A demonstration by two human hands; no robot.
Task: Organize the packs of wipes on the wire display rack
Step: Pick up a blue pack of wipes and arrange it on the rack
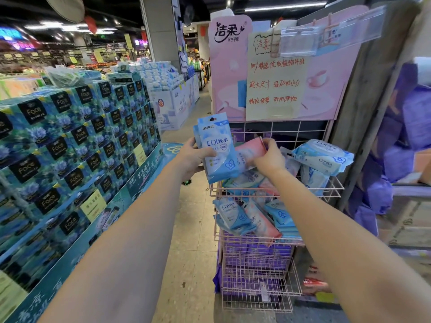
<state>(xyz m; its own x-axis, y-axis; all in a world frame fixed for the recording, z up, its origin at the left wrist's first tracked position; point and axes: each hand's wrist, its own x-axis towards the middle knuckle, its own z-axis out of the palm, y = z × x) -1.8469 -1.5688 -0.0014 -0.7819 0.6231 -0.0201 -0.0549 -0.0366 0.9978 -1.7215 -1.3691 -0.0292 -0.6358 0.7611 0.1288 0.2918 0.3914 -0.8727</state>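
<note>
A pink wire display rack stands in front of me with baskets at several levels. My left hand holds a small stack of blue wipe packs upright, just left of the top basket. My right hand grips a pink wipe pack above that basket. Large blue-and-white packs lie at the top basket's right side. Several small blue and pink packs lie jumbled in the middle basket. Purple packs fill the lower basket.
A tall stack of teal tissue boxes lines the left of the tiled aisle. A pink signboard with a handwritten note tops the rack. Purple bulk packs sit on shelving to the right.
</note>
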